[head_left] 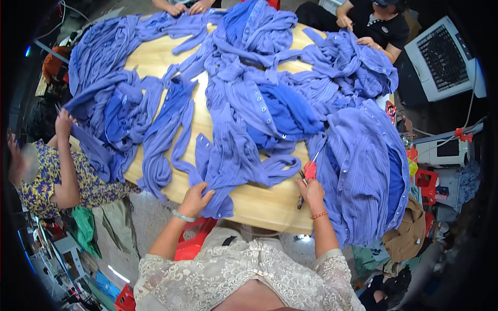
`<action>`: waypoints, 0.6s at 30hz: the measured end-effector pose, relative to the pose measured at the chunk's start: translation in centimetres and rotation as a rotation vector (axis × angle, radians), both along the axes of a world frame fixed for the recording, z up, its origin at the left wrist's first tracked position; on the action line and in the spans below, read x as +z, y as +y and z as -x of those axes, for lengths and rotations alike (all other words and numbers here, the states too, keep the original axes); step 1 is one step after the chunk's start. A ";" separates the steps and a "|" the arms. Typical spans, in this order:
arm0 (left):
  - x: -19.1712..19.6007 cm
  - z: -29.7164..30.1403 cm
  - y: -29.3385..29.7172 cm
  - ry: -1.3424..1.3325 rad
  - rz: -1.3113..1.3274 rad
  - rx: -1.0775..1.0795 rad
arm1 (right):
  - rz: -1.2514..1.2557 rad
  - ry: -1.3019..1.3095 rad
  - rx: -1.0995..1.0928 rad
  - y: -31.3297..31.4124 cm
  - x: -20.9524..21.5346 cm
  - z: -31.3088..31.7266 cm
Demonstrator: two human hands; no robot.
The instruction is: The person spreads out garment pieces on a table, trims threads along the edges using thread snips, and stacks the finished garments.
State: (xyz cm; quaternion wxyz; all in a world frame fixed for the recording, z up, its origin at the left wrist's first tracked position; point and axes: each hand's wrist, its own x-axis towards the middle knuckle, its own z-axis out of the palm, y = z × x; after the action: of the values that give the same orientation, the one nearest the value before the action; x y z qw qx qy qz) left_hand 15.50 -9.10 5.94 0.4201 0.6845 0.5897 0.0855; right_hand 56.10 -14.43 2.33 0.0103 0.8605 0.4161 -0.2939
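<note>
My left hand [194, 201], with a pale bangle at its wrist, grips the lower end of a periwinkle-blue garment [228, 150] at the table's near edge. In my right hand [312, 192], which wears a beaded bracelet, is a red-handled tool [310, 170] with a thin metal point aimed away from me. Its exact kind is hard to make out. A small dark piece [300, 202] shows below the same fingers. Just right of this hand lies a buttoned blue garment [358, 171], draped over the table's edge.
More blue garments [104, 46] are heaped across the wooden table [270, 215]. One person [57, 176] works at the left, another [381, 26] at the far right, and hands [188, 8] show at the far edge. Red stools [194, 241] and brown cloth [407, 233] are nearby.
</note>
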 end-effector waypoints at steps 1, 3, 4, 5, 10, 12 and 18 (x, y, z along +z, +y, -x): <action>-0.6 0.1 -0.4 -0.023 -0.045 0.011 | -0.021 -0.020 0.015 0.0 0.0 0.2; -0.9 -0.6 -0.3 -0.128 -0.032 0.110 | -0.025 -0.062 0.037 0.1 0.2 0.6; -1.3 -1.0 0.0 -0.191 -0.088 0.170 | -0.018 -0.079 0.050 -0.1 0.3 0.7; -1.5 -1.4 0.9 -0.195 -0.114 0.209 | -0.010 -0.080 0.057 -0.4 0.7 0.7; -4.3 -3.9 7.5 -0.337 -0.251 0.385 | -0.098 -0.140 0.074 -2.4 2.0 1.3; -5.1 -5.8 10.3 -0.350 -0.263 0.430 | -0.059 -0.165 0.091 -3.0 2.4 1.6; -7.0 -8.3 14.5 -0.371 -0.173 0.453 | -0.466 -0.101 0.076 -4.3 4.0 3.5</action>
State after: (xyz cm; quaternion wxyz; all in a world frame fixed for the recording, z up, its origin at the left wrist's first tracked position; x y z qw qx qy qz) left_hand 23.79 5.38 -1.10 0.4310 0.5415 0.6311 0.3503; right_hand 52.56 -18.78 6.32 -0.1566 0.8369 0.5037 -0.1461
